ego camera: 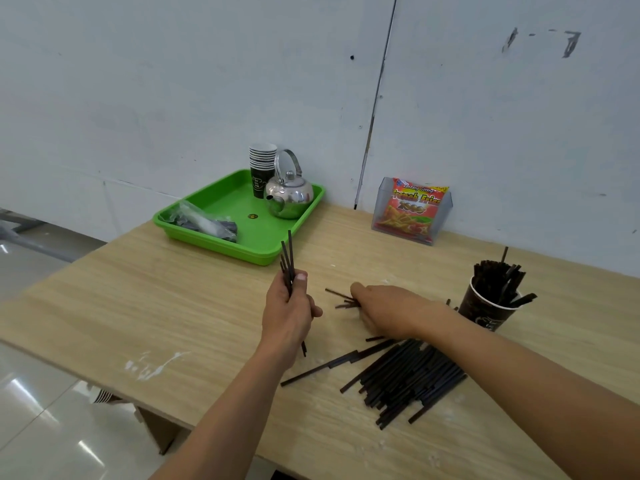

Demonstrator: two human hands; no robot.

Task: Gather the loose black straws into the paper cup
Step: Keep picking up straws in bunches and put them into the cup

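My left hand [289, 311] holds a small bunch of black straws [288, 259] upright above the wooden table [156, 299]. My right hand [388, 311] lies palm down on the table over a few loose straws [341, 299], fingers closing on them. A large pile of loose black straws [405, 379] lies in front of my right forearm. A dark paper cup [485, 311] full of straws stands at the right, just beyond my right wrist.
A green tray [242, 244] at the back holds a stack of paper cups [262, 168], a steel kettle [289, 195] and a plastic bag [204, 223]. A clear holder with a snack packet [412, 211] stands against the wall. The table's left edge drops to the floor.
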